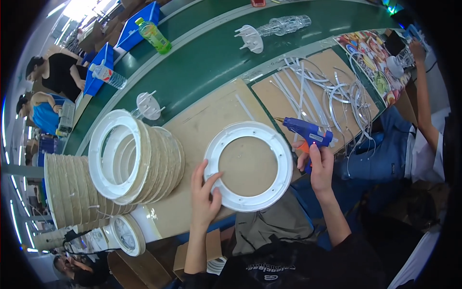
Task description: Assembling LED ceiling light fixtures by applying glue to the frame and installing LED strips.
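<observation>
A white plastic ring (284, 156) with small holes and bosses around it lies on the cardboard in front of me. My left hand (206, 197) grips its left rim, the forefinger reaching over to the inner edge. In my right hand (321, 168) is a blue glue gun (308, 130) with an orange trigger, its nozzle pointing left just past the ring's upper right side. My fingers wrap around the gun's handle and partly hide it. To the left, a stack of similar white rings (98, 164) with beige ribbed sides leans on the bench.
White strips and cables (332, 91) lie tangled on a cardboard sheet at the right. Beyond, a green conveyor (202, 72) carries clear plastic parts (284, 26), a green bottle (154, 36) and a water bottle (108, 76). Blue bins (137, 26) line its far side. A co-worker's arm (423, 91) reaches in at right.
</observation>
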Motion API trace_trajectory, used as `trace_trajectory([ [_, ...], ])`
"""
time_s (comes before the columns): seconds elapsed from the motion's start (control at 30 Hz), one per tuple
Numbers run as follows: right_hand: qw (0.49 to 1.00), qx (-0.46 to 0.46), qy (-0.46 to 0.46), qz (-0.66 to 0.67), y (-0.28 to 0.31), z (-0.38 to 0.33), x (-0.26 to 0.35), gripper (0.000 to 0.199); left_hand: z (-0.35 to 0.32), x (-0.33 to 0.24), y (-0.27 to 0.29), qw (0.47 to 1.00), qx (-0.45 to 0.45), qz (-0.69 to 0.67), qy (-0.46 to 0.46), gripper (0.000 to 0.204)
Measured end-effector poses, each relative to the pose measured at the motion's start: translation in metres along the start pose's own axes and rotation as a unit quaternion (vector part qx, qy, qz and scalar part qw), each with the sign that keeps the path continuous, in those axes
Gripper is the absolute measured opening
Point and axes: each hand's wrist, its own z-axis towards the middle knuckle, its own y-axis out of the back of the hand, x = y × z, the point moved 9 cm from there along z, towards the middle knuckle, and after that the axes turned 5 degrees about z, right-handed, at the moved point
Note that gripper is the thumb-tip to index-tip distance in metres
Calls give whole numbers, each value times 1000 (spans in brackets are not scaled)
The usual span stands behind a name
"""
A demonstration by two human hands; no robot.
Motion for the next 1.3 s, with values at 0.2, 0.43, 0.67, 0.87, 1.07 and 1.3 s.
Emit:
trace_trajectory([
  [0.2, 996, 76, -41, -29, -43, 37, -6, 24, -3, 4, 5, 998, -47, -23, 33, 34],
  [0.43, 995, 88, -50, 19, -42, 55, -9, 33, -14, 4, 8, 985, -118, -116, 46, 32],
  [0.67, 997, 55, -54, 23, -23, 8, -2, 34, -48, 32, 39, 973, -185, -107, 81, 32],
  [0.87, 996, 48, -65, 49, -7, -11, -2, 27, -35, 34, 26, 980, -146, -85, 106, 36],
  [1.07, 998, -1, -19, 57, 6, -17, 10, 34, 12, 18, 5, 993, -94, -41, 49, 39],
  [1.3, 996, -19, -54, 71, 9, 0, 0, 37, 6, 28, 18, 991, -78, -96, 56, 38],
])
